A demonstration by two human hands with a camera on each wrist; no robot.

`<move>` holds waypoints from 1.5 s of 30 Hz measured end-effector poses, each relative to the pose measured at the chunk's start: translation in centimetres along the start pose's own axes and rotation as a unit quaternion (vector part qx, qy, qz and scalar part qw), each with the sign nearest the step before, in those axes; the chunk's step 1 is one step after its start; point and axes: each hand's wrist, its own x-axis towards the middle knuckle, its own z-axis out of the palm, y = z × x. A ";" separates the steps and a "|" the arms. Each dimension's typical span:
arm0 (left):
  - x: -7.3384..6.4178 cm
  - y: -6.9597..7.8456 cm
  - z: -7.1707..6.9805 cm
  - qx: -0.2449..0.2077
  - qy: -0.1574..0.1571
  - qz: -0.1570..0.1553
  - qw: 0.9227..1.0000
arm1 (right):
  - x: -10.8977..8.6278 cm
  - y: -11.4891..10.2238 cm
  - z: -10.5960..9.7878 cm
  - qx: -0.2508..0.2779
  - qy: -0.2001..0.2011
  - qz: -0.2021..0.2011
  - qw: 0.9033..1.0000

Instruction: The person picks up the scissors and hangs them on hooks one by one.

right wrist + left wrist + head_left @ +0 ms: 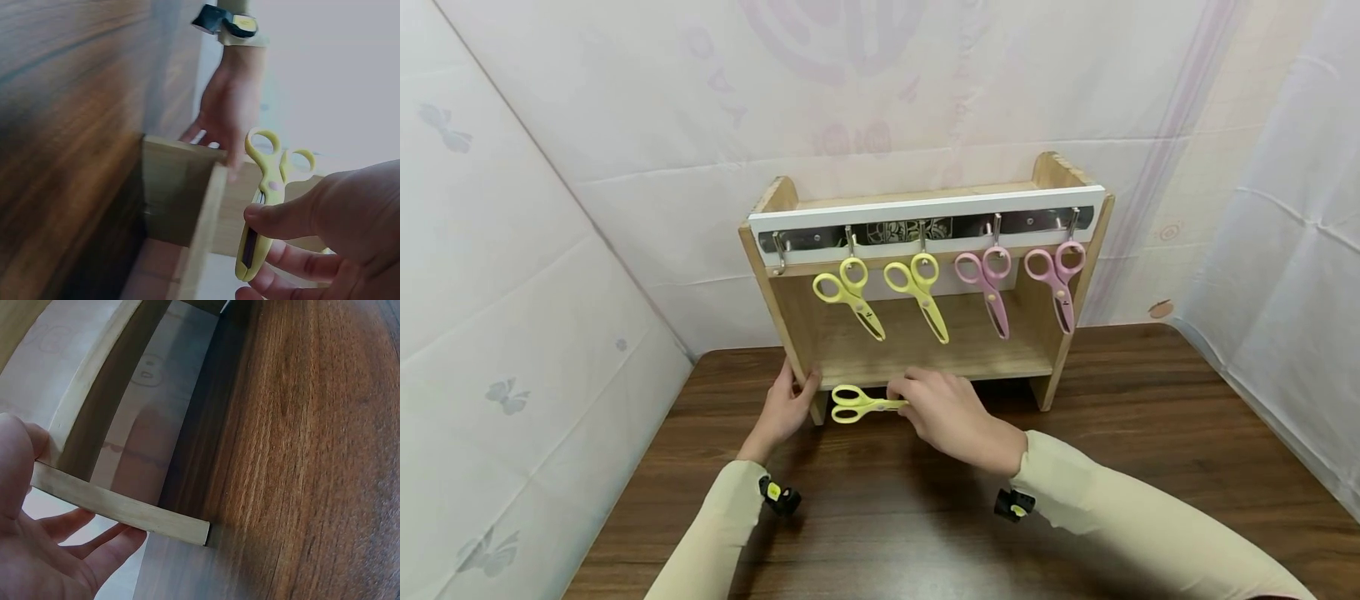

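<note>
Yellow scissors (861, 404) lie sideways in my right hand (951, 417), which pinches them by the blades between thumb and fingers; the handle loops point left. In the right wrist view the scissors (270, 187) show their blades side by side under the thumb. My left hand (784, 412) grips the lower left side panel of a wooden shelf (925, 354); the left wrist view shows the fingers of this hand (56, 550) around the panel's edge. From hooks on the shelf's front hang yellow scissors (853, 300), more yellow scissors (919, 292), pink scissors (990, 287) and further pink scissors (1060, 283).
The leftmost hook (779, 254) on the metal strip holds nothing. A dark wooden table (880, 533) carries the shelf. Pale patterned sheeting (625, 125) closes in the back and both sides.
</note>
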 end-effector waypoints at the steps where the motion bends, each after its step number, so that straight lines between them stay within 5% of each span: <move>1: 0.0 0.0 0.0 0.001 0.000 0.000 1.000 | 0.2 -0.1 -0.2 0.000 0.002 -0.002 1.000; 17: -0.2 -0.1 0.0 0.003 0.000 0.008 1.000 | 3.2 -1.9 -3.4 0.017 0.049 -0.023 0.998; 28: -0.3 0.2 0.3 0.009 0.007 -0.022 1.000 | 5.1 -2.7 -4.2 0.061 0.104 -0.042 0.992; 45: 0.0 0.0 0.3 -0.010 0.008 -0.012 1.000 | 7.7 -4.2 -4.5 0.104 0.165 -0.002 0.981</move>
